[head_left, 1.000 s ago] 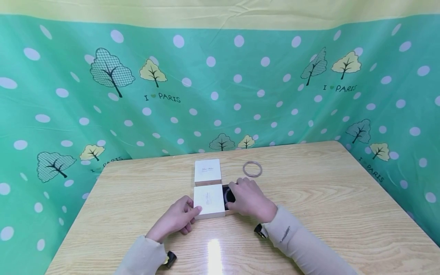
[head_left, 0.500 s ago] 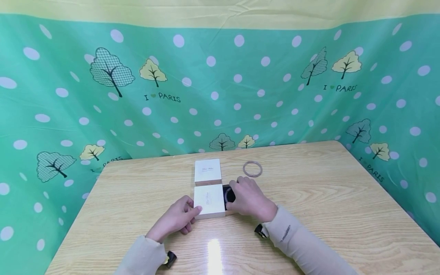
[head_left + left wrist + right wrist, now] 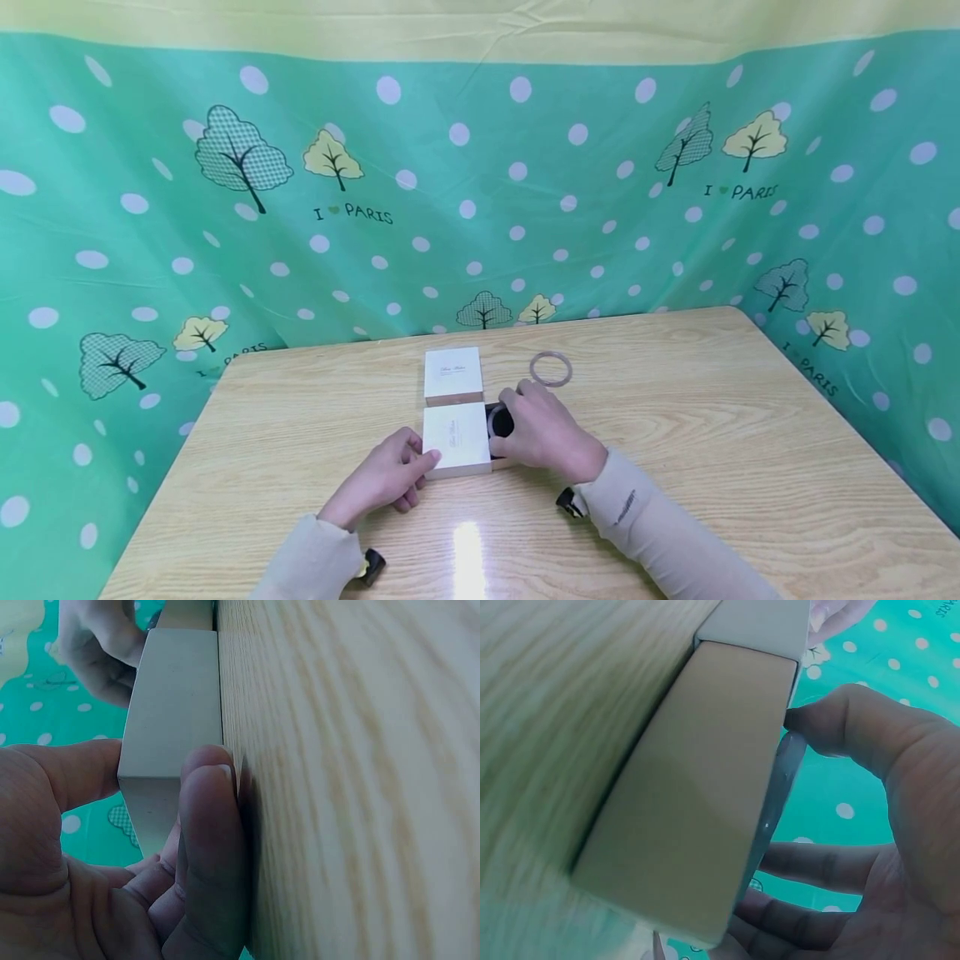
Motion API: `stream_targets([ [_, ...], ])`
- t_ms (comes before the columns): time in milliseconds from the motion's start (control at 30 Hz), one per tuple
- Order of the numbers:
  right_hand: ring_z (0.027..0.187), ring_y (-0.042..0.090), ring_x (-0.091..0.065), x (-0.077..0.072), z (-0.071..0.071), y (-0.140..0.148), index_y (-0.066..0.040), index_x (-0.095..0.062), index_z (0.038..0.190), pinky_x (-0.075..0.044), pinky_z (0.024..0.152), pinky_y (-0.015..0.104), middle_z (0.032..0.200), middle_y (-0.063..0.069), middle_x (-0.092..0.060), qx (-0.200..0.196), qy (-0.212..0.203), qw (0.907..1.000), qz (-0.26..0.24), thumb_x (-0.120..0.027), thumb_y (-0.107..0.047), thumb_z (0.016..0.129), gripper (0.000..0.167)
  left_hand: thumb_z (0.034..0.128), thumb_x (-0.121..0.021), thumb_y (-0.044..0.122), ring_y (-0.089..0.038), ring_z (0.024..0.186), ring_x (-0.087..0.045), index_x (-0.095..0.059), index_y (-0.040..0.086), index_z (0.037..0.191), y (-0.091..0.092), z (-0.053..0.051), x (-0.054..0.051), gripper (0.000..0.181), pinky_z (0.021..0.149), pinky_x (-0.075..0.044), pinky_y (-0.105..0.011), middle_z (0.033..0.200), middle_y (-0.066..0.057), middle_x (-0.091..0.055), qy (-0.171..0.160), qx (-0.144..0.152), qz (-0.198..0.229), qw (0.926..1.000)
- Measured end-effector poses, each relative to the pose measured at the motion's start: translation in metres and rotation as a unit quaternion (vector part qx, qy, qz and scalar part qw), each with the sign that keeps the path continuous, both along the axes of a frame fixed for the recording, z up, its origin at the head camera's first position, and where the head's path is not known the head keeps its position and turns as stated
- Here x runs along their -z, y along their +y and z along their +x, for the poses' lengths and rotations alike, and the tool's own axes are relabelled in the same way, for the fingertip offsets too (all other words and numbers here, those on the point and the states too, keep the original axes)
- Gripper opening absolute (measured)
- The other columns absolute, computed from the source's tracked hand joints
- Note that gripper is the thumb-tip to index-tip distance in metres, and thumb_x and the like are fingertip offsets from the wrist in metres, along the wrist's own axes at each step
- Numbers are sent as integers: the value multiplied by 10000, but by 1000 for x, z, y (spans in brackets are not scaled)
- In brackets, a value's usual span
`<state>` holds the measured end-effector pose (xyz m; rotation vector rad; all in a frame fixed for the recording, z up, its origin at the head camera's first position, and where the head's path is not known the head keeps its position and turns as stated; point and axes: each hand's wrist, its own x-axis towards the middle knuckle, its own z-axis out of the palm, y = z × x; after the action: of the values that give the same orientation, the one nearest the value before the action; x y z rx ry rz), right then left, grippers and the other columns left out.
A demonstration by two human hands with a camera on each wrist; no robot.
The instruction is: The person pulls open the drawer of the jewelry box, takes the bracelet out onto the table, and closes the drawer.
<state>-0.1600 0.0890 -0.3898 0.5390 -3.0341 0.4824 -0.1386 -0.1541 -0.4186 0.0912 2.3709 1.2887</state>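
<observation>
In the head view my left hand (image 3: 386, 475) holds the near-left corner of a white sliding box (image 3: 456, 437), thumb on its top. The left wrist view shows the fingers curled at the end of the sleeve (image 3: 172, 705). A drawer (image 3: 682, 780) is pulled partly out of the box's right side, with a dark lining. Inside lies a pale, translucent bangle (image 3: 492, 422), partly hidden by my right hand (image 3: 543, 429). In the right wrist view the bangle (image 3: 780, 787) stands above the drawer's edge, between thumb and fingers that hold it.
A second white box (image 3: 453, 372) lies directly behind the first. Another bangle (image 3: 551, 369), pinkish-grey, rests flat on the wooden table (image 3: 690, 417) behind my right hand. A green dotted curtain (image 3: 420, 192) hangs around the table's back and sides.
My right hand has shifted slightly away from me and the bangle in the drawer has moved a little with it. The left hand and the boxes stay put.
</observation>
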Motion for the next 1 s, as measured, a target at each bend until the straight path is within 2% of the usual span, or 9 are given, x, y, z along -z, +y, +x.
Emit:
stream_targets([
  [233, 835, 169, -463, -1, -1, 3, -66, -615, 1208, -462, 669, 271, 1041, 89, -529, 59, 34, 9999, -103, -723, -388, 682, 626, 939, -598, 381, -191, 501, -581, -461, 28, 1083, 0, 0, 1, 404, 447, -523, -323, 762, -96, -597, 4, 18, -1, 10000],
  [400, 863, 185, -451, -1, -1, 6, -80, -616, 1182, -447, 664, 268, 1033, 72, -514, 51, 133, 9998, -144, -708, -368, 675, 590, 940, -595, 385, -194, 501, -586, -461, 28, 1088, 0, 0, 1, 410, 448, -526, -324, 760, -97, -600, 11, 34, 8, 10000],
  [1000, 975, 217, -489, 0, 1, 21, -90, -623, 1192, -502, 779, 334, 1147, 101, -532, 310, 133, 9991, -263, -702, -367, 656, 609, 938, -595, 397, -192, 513, -589, -465, 33, 1092, -1, -2, 1, 416, 456, -531, -320, 769, -98, -603, -53, 48, 21, 10000],
])
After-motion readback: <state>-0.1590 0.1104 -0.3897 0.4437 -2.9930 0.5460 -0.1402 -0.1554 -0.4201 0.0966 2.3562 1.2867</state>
